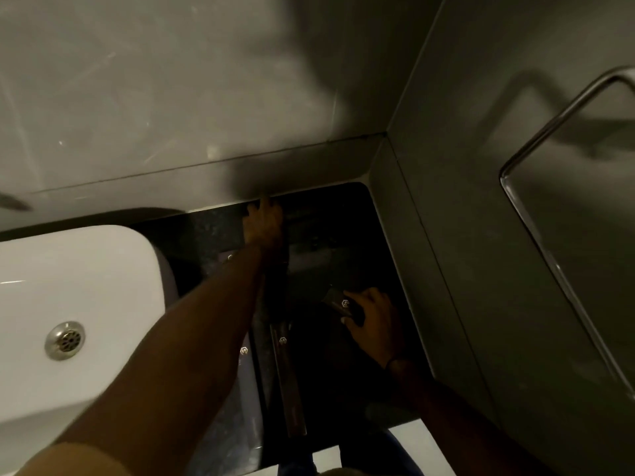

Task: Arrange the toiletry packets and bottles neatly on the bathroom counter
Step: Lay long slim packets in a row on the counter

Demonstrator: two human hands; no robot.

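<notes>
Here the right hand (372, 316) grasps a dark packet (342, 304) bearing a small hexagonal logo; the left hand (263, 221) lies flat, released, on the black desk (347, 214).

White sink (103, 269), black speckled counter (213, 231), seemingly dark logo-marked packets (288, 376)

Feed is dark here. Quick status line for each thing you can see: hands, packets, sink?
left hand: stretched to the back edge of the counter, fingers flat, holding nothing visible
right hand: gripping a small dark packet
small dark packet: held in the fingers, tilted
long dark packet: lying flat on the counter, untouched
counter: dark, mostly in shadow
sink: drain open; no water visible
</notes>
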